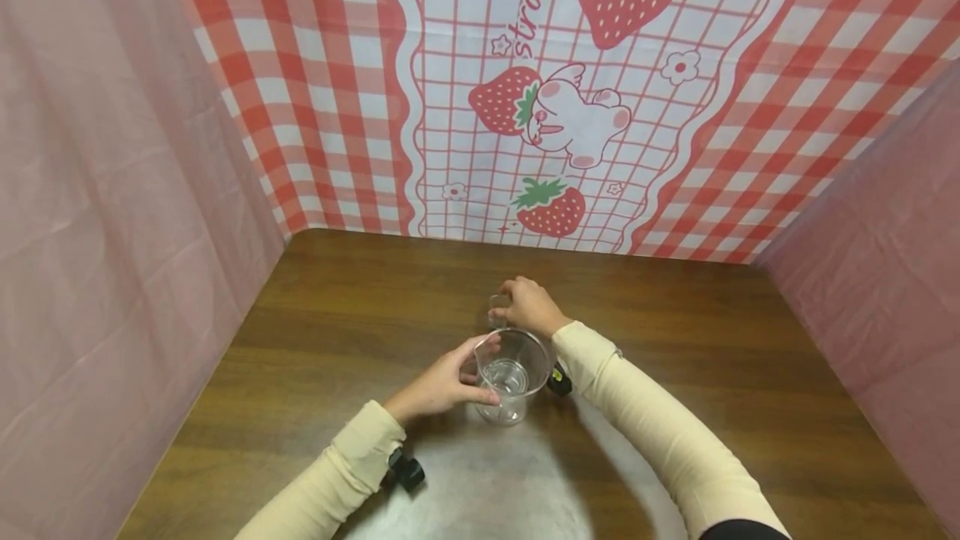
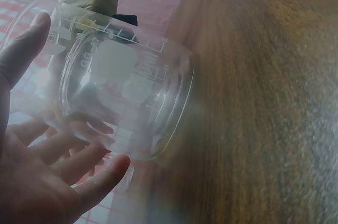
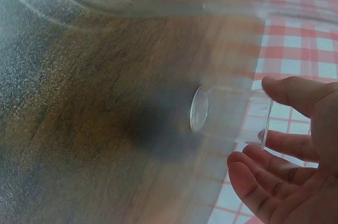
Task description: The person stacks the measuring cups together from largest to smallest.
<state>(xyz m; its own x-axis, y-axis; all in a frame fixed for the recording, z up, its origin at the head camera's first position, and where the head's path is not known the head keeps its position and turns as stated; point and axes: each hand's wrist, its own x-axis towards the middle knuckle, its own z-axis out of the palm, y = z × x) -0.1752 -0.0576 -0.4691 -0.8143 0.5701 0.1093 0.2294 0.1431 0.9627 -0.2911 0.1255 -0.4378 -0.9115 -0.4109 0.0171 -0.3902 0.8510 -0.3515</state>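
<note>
A large clear glass beaker [image 1: 513, 390] with white markings stands upright near the middle of the table. My left hand [image 1: 447, 379] holds it from the left, thumb on the near side and fingers round the far side. Within the beaker [image 2: 129, 92] a smaller ring shows; I cannot tell whether it is a nested glass or a liquid surface. Just beyond it, my right hand [image 1: 531, 307] pinches a small clear beaker [image 3: 229, 113] near its rim, between thumb and fingers. The small one's base faces the table; whether it touches the wood cannot be told.
Under both hands lies a brown wood-grain table [image 1: 360, 298], with a bright reflection along its near part. A red-and-white checked strawberry cloth [image 1: 337, 107] hangs behind the far edge. Pink curtains [image 1: 112, 190] close off the left and right sides.
</note>
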